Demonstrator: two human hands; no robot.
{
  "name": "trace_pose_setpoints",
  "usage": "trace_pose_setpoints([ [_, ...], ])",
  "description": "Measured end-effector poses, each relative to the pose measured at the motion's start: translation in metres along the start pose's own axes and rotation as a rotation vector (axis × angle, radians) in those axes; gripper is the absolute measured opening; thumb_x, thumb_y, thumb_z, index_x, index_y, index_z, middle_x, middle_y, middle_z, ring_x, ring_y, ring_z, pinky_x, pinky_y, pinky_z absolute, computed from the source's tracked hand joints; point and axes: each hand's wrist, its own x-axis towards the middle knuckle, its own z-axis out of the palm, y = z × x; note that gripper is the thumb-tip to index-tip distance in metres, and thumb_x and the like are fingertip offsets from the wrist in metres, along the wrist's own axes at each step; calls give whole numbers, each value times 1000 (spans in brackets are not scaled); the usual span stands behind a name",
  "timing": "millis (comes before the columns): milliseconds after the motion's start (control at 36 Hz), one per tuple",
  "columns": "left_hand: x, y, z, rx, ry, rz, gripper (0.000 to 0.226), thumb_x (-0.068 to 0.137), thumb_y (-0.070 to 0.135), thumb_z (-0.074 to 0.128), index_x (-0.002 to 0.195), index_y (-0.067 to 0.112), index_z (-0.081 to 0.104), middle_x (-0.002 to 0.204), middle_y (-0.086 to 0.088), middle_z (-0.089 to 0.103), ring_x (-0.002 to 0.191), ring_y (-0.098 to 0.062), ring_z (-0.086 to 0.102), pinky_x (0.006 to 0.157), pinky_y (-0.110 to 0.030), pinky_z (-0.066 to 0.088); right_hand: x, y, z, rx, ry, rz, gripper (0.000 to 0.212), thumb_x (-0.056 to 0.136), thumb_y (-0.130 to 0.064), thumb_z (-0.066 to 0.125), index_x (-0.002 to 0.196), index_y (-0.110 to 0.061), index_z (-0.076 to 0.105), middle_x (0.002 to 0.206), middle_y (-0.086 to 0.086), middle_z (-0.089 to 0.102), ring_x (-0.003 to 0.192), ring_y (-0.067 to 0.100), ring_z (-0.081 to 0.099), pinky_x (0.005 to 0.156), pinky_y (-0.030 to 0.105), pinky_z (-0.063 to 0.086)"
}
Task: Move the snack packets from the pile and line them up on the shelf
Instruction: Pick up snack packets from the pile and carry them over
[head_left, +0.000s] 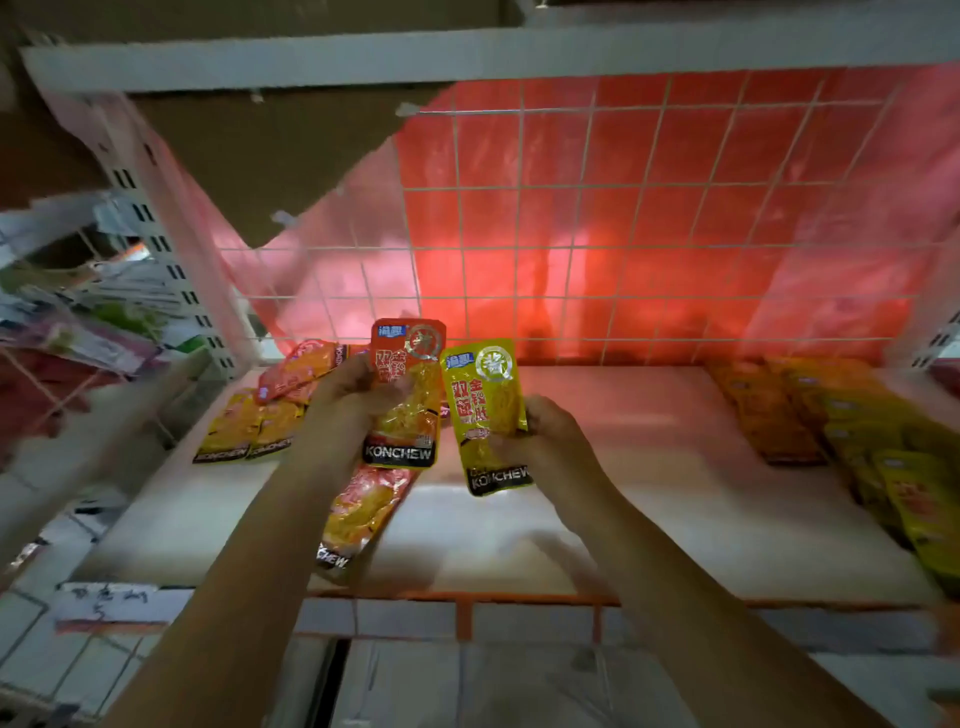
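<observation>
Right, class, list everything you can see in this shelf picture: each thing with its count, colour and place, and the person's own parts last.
Orange packet: one, orange-red, held up in the left hand, centre.
Yellow packet: one, yellow-green, held up in the right hand, beside the orange one.
Pile of packets: several, count unclear, orange and yellow, rear left of the shelf.
Loose packet: one, orange-red, lying under the left forearm.
Lined-up packets: several, count unclear, orange then yellow, right side of the shelf.
Shelf: one, white, orange front edge.
Wire grid: one, white, at the back, over red sheeting.
Left hand: one, fingers curled round the orange packet.
Right hand: one, fingers curled round the yellow packet.
</observation>
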Motion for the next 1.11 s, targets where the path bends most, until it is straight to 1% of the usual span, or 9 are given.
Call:
trace_pose_setpoints([
  [222,-10,-24,109,3,-24,-24,20,82,-8,58,88,11,64,75,1,67,72,-15,61,71,-29,50,-18,4,-103,44,121,17,28,79,12,59,76,-16,62,75,3,65,75,23,60,74,35,45],
  [333,-14,-32,163,-38,-44,-21,25,82,-14,54,84,10,62,58,10,64,53,-2,58,52,-15,47,-29,6,-153,98,171,11,25,80,9,60,78,-15,64,74,3,65,71,18,60,70,30,47],
  [472,-19,-46,220,-67,-56,-77,24,82,-12,54,89,8,64,64,5,67,58,-10,63,55,-22,53,-39,8,-216,108,231,3,28,80,9,62,81,-18,65,72,-3,66,66,10,62,59,18,49],
  [556,-23,-57,246,-82,-43,-120,24,82,-10,56,89,12,65,68,4,70,62,-14,66,65,-32,55,-43,13,-248,-47,282,-48,38,75,12,65,86,-23,59,77,-5,65,71,12,60,62,24,50],
  [667,-30,-69,270,-91,5,-155,23,83,-9,57,88,12,65,69,3,70,63,-16,67,69,-35,54,-44,19,-276,-548,276,-142,72,78,4,66,138,-21,36,120,1,57,102,18,58,86,30,47],
  [722,-34,-73,278,-84,18,-169,23,83,-9,57,89,12,65,71,2,70,65,-18,67,70,-35,54,-43,22,-282,-829,240,-170,81,82,-1,63,147,-25,21,133,6,49,113,24,53,90,31,43],
  [806,-37,-75,285,-60,47,-188,23,83,-8,57,92,11,64,79,-4,69,71,-24,66,70,-35,53,-39,24,-283,-1076,163,-138,64,86,-1,54,142,-26,35,129,9,45,111,27,53,84,29,41],
  [917,-38,-74,287,-33,79,-187,22,83,-7,58,90,13,64,84,-7,68,75,-28,65,72,-38,54,-34,21,-281,-1237,132,-82,36,90,-7,49,125,-16,53,130,10,43,115,28,48,92,33,39],
  [1111,-39,-74,284,-24,108,-197,21,83,-6,59,92,12,63,87,-8,68,77,-28,66,74,-39,54,-33,19,-278,-1443,189,-55,29,89,-20,50,117,-18,56,128,10,45,127,33,30,99,38,33],
])
